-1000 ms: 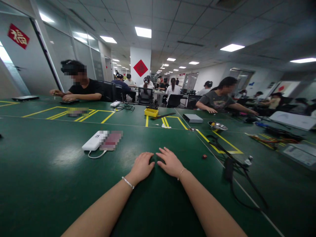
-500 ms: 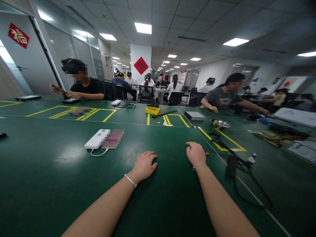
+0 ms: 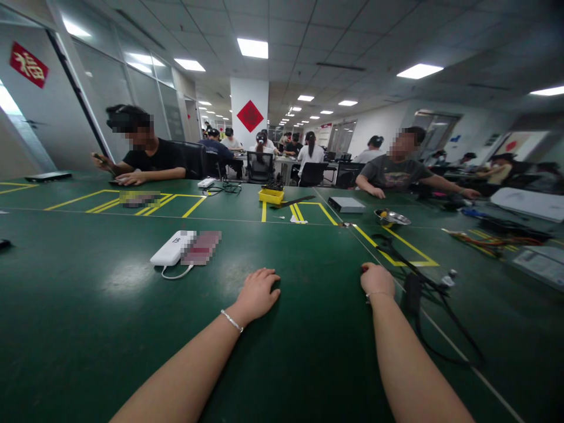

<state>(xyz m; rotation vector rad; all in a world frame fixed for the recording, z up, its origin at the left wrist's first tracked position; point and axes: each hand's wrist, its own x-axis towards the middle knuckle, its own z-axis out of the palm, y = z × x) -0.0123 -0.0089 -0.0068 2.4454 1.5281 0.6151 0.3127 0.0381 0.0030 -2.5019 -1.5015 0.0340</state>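
Observation:
My left hand lies palm down on the green tabletop, holding nothing, its fingers stretched out and a little apart. A silvery bracelet circles that wrist. Farther right, my right hand is closed low over the table. A bit of a small red object shows at its fingertips; most of it is hidden, so its kind is unclear. A black cable with a thick dark block lies just right of that hand. Left of my left hand is a white power bank marked 15, with a short white cord beside a blurred-out reddish thing.
Ahead are a yellow bin of dark parts, a grey metal box and a metal bowl. Yellow tape outlines mark the table. Coloured wires lie at right. Two people sit across the table, handling things; others work behind.
My right hand has moved right and closed over the small red object that lay beside it. My left hand stays put. The person across at right has raised their head.

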